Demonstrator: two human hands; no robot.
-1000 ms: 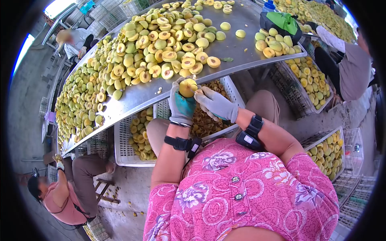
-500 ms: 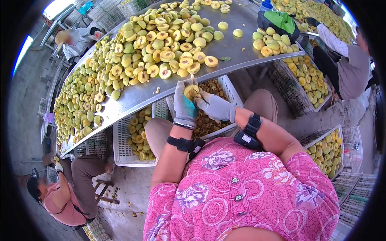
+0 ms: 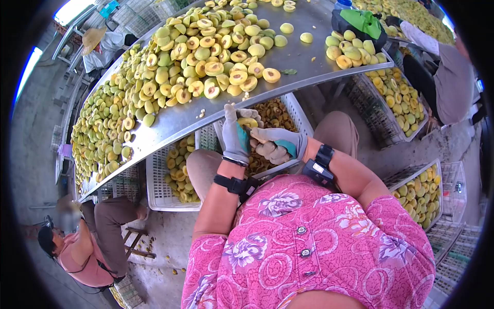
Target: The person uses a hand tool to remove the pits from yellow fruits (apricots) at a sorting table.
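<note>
In gloves of grey with green patches, my two hands meet just off the table's front edge, over a white crate (image 3: 297, 114) of brownish fruit pieces. My left hand (image 3: 237, 138) is closed around a yellow stone-fruit half (image 3: 248, 122), its thumb pointing up. Right beside it, my right hand (image 3: 280, 143) has its fingers curled inward near the fruit; anything inside them is hidden. Beyond my hands, a large heap of halved yellow-green stone fruit (image 3: 206, 54) lies on the metal table (image 3: 303, 64), many halves showing brown hollows.
A crate of fruit halves (image 3: 182, 170) stands left of my knees. More filled crates are at right, one under the table (image 3: 396, 103) and one beside me (image 3: 422, 193). A green and black bag (image 3: 363, 26) lies on the table. Co-workers sit at left and right.
My right hand has turned so that its curled fingers show, and has drawn slightly away from the fruit. My left hand's fingers have shifted around the fruit half.
</note>
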